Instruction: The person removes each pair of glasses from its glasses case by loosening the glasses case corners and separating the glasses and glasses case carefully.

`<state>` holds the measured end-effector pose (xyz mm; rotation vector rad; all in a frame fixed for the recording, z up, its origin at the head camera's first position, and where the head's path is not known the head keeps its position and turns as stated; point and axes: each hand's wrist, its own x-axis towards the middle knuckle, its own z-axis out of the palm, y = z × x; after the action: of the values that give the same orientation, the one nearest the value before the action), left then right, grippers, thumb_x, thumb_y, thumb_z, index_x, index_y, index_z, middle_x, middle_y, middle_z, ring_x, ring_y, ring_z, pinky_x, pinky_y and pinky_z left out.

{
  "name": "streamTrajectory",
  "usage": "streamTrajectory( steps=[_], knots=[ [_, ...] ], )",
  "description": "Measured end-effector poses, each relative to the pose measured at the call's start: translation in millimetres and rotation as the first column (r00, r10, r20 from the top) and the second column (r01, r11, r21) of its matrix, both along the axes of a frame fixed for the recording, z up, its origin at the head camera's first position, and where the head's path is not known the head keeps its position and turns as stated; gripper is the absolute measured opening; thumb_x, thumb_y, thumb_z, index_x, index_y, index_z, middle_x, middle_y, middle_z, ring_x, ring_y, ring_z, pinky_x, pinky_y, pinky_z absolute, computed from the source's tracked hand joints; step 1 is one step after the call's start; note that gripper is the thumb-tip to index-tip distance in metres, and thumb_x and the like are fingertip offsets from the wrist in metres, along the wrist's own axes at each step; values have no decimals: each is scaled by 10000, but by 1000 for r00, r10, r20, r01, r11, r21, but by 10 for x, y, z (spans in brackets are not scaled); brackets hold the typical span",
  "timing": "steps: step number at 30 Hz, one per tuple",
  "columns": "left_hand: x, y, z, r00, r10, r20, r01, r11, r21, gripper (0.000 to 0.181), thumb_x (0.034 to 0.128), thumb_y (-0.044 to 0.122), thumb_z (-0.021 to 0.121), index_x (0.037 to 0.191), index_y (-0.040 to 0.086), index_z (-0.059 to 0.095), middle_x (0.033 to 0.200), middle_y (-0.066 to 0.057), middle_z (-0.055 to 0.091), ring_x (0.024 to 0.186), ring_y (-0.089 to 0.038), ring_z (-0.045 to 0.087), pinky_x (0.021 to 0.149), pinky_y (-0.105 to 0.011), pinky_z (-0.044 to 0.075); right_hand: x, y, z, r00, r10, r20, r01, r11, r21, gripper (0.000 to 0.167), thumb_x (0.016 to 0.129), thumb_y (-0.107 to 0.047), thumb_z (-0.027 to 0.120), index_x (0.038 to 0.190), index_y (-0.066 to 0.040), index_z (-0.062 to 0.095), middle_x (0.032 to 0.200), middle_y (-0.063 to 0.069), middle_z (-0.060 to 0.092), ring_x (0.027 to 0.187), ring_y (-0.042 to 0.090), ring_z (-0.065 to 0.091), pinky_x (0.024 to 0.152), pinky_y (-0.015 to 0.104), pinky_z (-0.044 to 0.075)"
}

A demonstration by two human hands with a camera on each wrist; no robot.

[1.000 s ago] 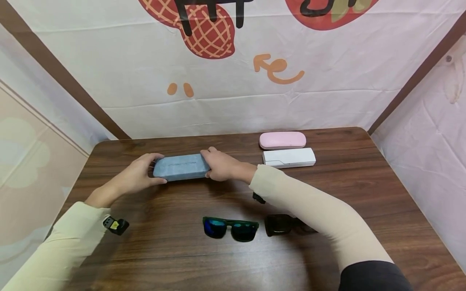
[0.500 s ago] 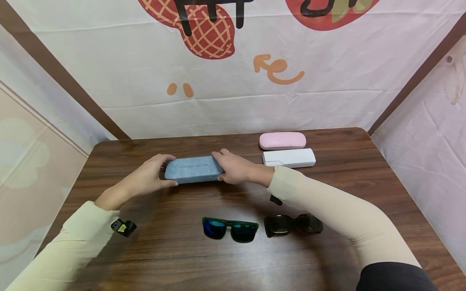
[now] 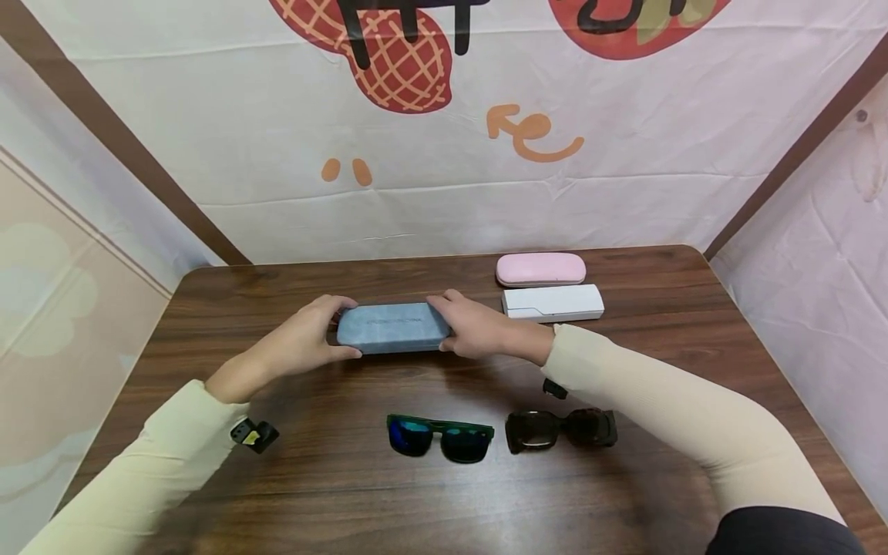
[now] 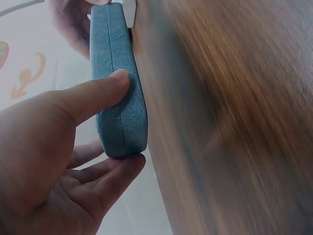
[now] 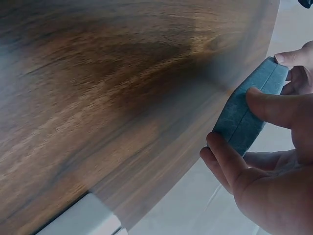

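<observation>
A blue glasses case with faint lettering on its lid is held by both hands near the back middle of the table. My left hand grips its left end, thumb on the near side and fingers at the far side and end. At the other end my right hand holds it the same way. The lid seam looks closed in the left wrist view, where the case shows its long side. Green-framed sunglasses and dark sunglasses lie on the table nearer to me.
A white case lies just right of my right hand, with a pink glasses case behind it. The wooden table ends at a printed cloth wall along the back.
Both hands have carried the blue glasses case to the right and slightly toward me. The dark sunglasses, partly covered by the right sleeve before, now show in full.
</observation>
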<state>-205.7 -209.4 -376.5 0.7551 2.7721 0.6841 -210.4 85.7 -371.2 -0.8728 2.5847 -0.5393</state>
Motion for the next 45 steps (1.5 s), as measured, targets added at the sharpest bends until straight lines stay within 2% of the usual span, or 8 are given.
streamTrajectory(
  steps=[6,14,21,26,36,45],
  knots=[
    [34,103,-38,1000,2,-8,-2,1000,10,727,835,221,867,1379,-85,495,1286,-236,573,1094,-341,601,918,-503,507,26,111,5,1000,13,-13,-13,1000,-7,796,967,-163,718,1580,33,250,1540,247,354,1309,301,508,1039,408,459],
    [68,246,-124,1000,-9,-13,9,1000,-4,730,829,268,875,1372,-57,511,1289,-209,578,1077,-304,600,896,-485,511,65,264,-28,1000,-16,23,16,1000,-17,778,951,-125,730,1568,28,281,1534,237,360,1311,309,494,1047,433,450],
    [57,375,-202,1000,-19,-9,19,1000,-4,750,818,274,884,1378,-54,509,1330,-214,574,1181,-330,587,976,-502,489,104,381,-105,1000,-21,24,21,1000,-4,752,952,-123,729,1556,21,305,1497,224,401,1284,304,512,1026,442,464],
    [50,453,-274,1000,-26,-5,26,1000,14,750,812,261,889,1377,-52,508,1325,-210,573,1189,-322,585,991,-494,485,117,438,-161,1000,-19,14,19,1000,0,748,933,-109,751,1529,43,326,1473,246,418,1277,316,510,1020,445,466],
    [61,501,-386,999,-40,-3,40,999,19,735,809,285,891,1357,-31,515,1309,-189,570,1173,-307,586,987,-488,486,131,471,-258,999,-35,22,35,999,8,755,913,-100,771,1517,35,338,1484,251,410,1262,301,512,1029,437,461],
    [64,494,-443,999,-40,-9,40,999,19,737,812,310,887,1360,1,503,1283,-164,555,1117,-279,589,948,-480,502,128,468,-277,1000,-24,4,24,999,32,775,904,-113,786,1516,33,332,1477,249,413,1242,297,529,1007,433,476]
  ],
)
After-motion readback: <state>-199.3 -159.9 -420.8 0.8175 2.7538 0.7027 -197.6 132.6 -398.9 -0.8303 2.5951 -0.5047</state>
